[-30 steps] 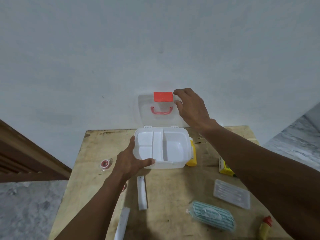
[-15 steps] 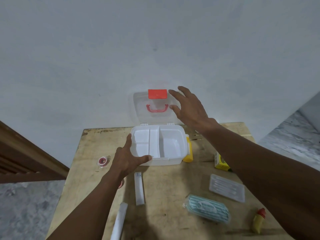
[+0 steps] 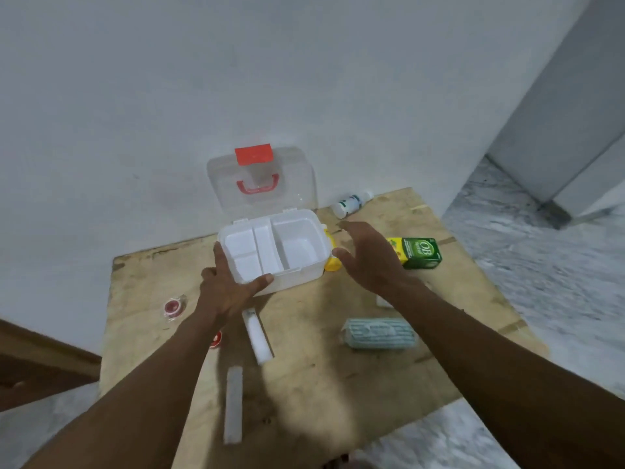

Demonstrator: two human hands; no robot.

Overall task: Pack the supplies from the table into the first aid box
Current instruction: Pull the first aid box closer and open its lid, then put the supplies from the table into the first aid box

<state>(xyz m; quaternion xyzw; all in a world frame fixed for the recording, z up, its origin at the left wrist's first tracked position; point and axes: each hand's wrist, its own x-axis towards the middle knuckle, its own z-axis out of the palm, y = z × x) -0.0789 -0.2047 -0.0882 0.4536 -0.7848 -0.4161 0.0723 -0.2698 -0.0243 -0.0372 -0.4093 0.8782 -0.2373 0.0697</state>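
The white first aid box (image 3: 297, 275) stands open at the back of the wooden table (image 3: 304, 377), its clear lid (image 3: 297, 184) with a red latch and red handle leaning up against the wall. A white divided tray fills the top of the box. My left hand (image 3: 230, 286) grips the box's near left corner, thumb on the front wall. My right hand (image 3: 368, 258) hovers open just right of the box, fingers spread, holding nothing. A yellow item (image 3: 332, 262) lies against the box's right side.
On the table lie a green and yellow carton (image 3: 417, 252), a white bottle (image 3: 350, 204) on its side, a teal striped pack (image 3: 380, 333), two white tubes (image 3: 257, 335) (image 3: 233, 404) and two small red-capped items (image 3: 174, 307) (image 3: 215, 339). Floor drops off right and left.
My right hand has let go of the lid and come down to the right of the box. The lid stays open. The camera view has swung left and tilted.
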